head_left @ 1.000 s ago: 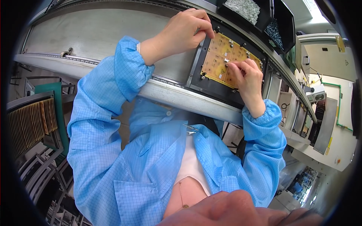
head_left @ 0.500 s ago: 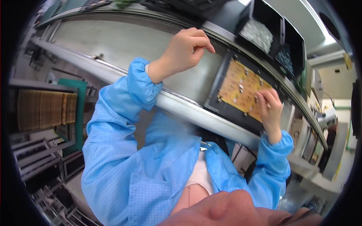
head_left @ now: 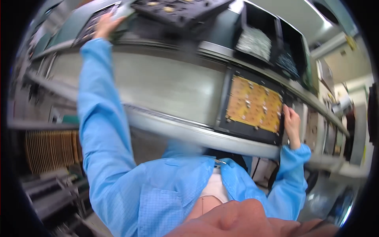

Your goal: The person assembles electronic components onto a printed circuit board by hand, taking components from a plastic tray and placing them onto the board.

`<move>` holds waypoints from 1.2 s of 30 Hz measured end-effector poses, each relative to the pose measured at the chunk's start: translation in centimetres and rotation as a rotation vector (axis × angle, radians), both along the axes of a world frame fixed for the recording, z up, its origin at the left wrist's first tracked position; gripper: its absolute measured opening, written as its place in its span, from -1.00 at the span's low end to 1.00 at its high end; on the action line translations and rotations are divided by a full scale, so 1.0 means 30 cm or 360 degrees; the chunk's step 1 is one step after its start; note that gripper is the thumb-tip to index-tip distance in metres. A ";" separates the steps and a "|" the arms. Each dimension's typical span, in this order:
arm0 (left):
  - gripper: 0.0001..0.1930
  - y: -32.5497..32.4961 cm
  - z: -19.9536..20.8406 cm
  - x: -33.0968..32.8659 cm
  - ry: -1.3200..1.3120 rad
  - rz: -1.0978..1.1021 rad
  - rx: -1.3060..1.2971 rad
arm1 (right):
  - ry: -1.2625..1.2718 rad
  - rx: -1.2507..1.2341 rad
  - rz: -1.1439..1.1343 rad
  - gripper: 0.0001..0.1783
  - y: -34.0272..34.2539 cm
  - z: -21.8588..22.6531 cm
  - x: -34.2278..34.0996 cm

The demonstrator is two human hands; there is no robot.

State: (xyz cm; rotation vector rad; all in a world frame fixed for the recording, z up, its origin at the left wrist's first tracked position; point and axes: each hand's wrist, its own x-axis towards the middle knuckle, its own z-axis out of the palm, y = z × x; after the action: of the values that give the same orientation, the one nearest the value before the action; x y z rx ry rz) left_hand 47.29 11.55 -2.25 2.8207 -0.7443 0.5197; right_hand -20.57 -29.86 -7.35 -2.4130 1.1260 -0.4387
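A yellow-orange circuit board [head_left: 256, 103] with several small metal parts on it sits in a flat black carrier [head_left: 225, 118] on the conveyor [head_left: 169, 87]. My right hand [head_left: 292, 124] is at the carrier's right edge, its fingers bent against that edge. Far to the left, my left arm is stretched out over the conveyor. My left hand [head_left: 107, 26] reaches a dark tray [head_left: 92, 25] of small parts, thumb and fingers apart. Motion blurs it, so whether it touches the tray is unclear.
Black bins stand beyond the carrier, one with clear-looking small parts [head_left: 254, 44], another with dark parts [head_left: 288, 65]. A black fixture [head_left: 177, 12] with brass-coloured pieces lies at the far middle. The conveyor's near rail [head_left: 189, 132] runs before me; a rack of brown boards [head_left: 51, 150] stands left.
My left hand has gone from above the conveyor to the tray at the far left. My right hand has moved off the board to the carrier's right edge.
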 end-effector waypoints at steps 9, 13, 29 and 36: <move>-0.19 -0.081 0.076 -0.007 0.0338 -0.0067 0.0136 | -0.0252 0.0083 -0.0045 -0.53 -0.047 -0.052 -0.022; -0.25 -0.171 0.121 -0.149 -0.0067 -0.0011 0.0240 | -0.0353 0.0179 0.0079 -0.52 -0.105 -0.067 -0.069; -0.31 -0.436 0.472 -1.294 -0.0175 -0.0759 -0.0828 | -0.0474 0.0610 0.0366 -0.51 -0.441 -0.113 -0.281; -0.22 -0.984 0.197 -1.724 0.0449 -0.1562 -0.0252 | -0.0545 0.0726 0.0444 -0.52 -0.497 -0.125 -0.331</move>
State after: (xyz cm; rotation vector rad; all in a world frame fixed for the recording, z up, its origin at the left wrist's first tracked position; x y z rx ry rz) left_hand -4.43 -17.96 3.67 1.9556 -1.7211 0.0034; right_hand -30.50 -44.78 -11.11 -1.9600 0.6439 -0.4265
